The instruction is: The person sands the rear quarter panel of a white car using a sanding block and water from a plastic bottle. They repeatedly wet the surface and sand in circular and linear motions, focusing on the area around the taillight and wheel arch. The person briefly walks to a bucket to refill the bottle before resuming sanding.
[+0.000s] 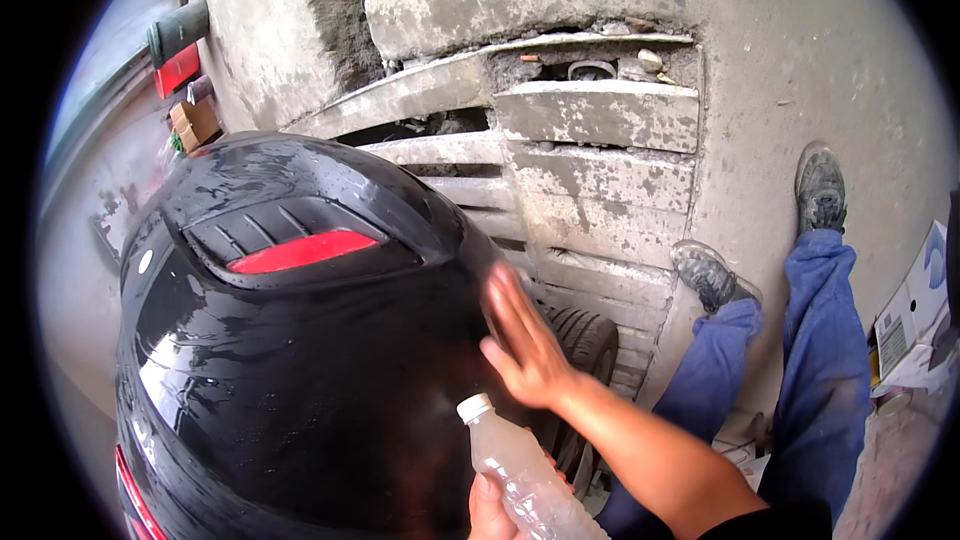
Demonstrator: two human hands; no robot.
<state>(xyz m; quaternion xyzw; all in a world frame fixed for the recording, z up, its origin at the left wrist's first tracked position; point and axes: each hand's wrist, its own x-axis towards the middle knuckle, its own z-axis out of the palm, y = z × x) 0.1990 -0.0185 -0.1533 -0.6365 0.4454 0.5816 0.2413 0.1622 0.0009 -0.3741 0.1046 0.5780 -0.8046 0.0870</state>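
My right hand lies flat, fingers together and stretched, against the right side of a wet, glossy black motorcycle top box with a red reflector strip. My left hand shows only partly at the lower edge. It grips a clear plastic bottle with a white cap, tilted toward the box just below my right wrist.
A tyre sits under the box's right side. Broken concrete drain slabs lie ahead. Legs in blue trousers with grey shoes stretch out at right. A cardboard box stands at far right, and red and brown items at upper left.
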